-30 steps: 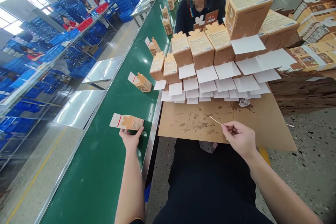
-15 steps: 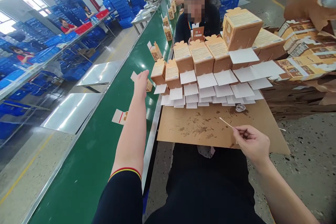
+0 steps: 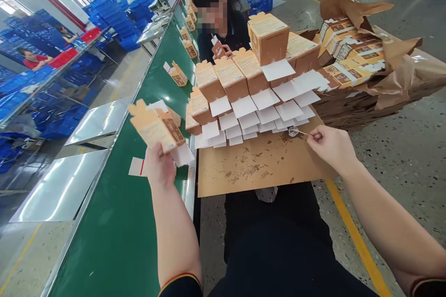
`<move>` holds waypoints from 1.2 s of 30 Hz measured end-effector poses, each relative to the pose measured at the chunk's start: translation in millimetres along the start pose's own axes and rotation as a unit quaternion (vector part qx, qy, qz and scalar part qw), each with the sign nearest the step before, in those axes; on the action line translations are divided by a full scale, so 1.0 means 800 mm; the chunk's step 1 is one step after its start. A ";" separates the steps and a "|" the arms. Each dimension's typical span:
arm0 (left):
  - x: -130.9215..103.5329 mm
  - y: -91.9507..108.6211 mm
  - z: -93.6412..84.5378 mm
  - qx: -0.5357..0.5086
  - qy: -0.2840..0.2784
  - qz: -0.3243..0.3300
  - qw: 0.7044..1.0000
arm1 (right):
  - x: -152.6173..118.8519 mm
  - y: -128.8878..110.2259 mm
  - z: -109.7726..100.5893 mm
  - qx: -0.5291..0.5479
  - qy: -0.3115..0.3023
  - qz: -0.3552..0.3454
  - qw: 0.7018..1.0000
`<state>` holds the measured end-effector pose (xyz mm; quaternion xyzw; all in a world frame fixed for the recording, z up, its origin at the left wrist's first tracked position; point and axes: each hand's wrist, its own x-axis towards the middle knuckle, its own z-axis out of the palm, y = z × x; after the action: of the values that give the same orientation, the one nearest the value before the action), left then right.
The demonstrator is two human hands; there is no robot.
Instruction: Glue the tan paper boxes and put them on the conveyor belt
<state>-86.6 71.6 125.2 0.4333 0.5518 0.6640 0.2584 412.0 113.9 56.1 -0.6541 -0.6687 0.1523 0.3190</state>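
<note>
My left hand [image 3: 160, 167] grips a brown and cream paper carton [image 3: 158, 132] above the green belt. The carton is tilted, with scalloped flaps up at its far end and a white flap hanging at the near end. Thumb and fingers of my right hand [image 3: 331, 146] pinch a thin cotton swab [image 3: 304, 133]. The swab's far end is at a small, clear round item [image 3: 293, 132] on the brown cardboard sheet [image 3: 223, 181]; whether they touch I cannot tell. Behind it, several cartons [image 3: 226, 76] are stacked with white flaps sticking out towards me.
The green conveyor belt [image 3: 104, 236] runs along my left, carrying more cartons [image 3: 178, 74] and a white flap [image 3: 136, 167] near my wrist. A co-worker [image 3: 223, 18] sits beyond the stack with a small carton in hand. Bundled flat cartons [image 3: 348, 51] lie in torn brown paper at right.
My left hand has come back towards me and now holds up a carton. My right hand has moved the swab forward to the clear round item. The view has turned right.
</note>
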 end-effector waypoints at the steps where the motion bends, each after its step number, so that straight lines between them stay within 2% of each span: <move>1: -0.029 0.002 -0.003 -0.020 -0.006 -0.022 1.000 | 0.011 0.001 0.003 -0.014 -0.020 -0.008 1.000; 3: -0.085 -0.002 -0.004 -0.065 -0.008 -0.098 0.993 | 0.027 0.000 0.010 -0.031 -0.053 -0.019 0.998; 6: -0.152 -0.026 0.005 -0.089 -0.001 -0.217 0.972 | 0.039 0.000 0.021 -0.042 -0.083 -0.022 0.995; 8: -0.182 -0.048 0.016 -0.087 0.000 -0.259 0.962 | 0.042 0.002 0.023 -0.040 -0.085 -0.017 0.995; 10: -0.199 -0.066 0.026 -0.081 -0.002 -0.271 0.959 | 0.041 0.005 0.019 -0.032 -0.077 -0.015 0.996; 14: -0.201 -0.082 0.043 -0.064 -0.015 -0.254 0.965 | 0.019 0.002 0.007 0.021 -0.028 -0.029 0.999; 17: -0.194 -0.086 0.051 -0.049 -0.022 -0.256 0.965 | -0.026 -0.020 0.018 0.099 -0.012 -0.052 0.994; 20: -0.191 -0.091 0.058 -0.038 0.004 -0.245 0.969 | -0.086 -0.057 0.058 0.152 -0.086 -0.092 0.980; 22: -0.192 -0.094 0.061 -0.030 0.017 -0.235 0.971 | -0.124 -0.080 0.091 0.211 -0.146 -0.125 0.958; 25: -0.193 -0.094 0.063 -0.019 0.010 -0.234 0.972 | -0.162 -0.102 0.133 0.232 -0.164 -0.140 0.948; 29: -0.191 -0.089 0.062 -0.010 -0.003 -0.236 0.972 | -0.176 -0.109 0.153 0.220 -0.188 -0.160 0.944; 32: -0.191 -0.088 0.063 -0.006 -0.006 -0.229 0.973 | -0.172 -0.107 0.151 0.213 -0.184 -0.170 0.944; 36: -0.198 -0.085 0.064 -0.014 -0.008 -0.219 0.976 | -0.158 -0.098 0.141 0.221 -0.150 -0.159 0.950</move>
<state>25.7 -14.7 14.9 0.3036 0.6219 0.5957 0.4076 273.1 7.6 -8.9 -0.4220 -0.7540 0.3401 0.3711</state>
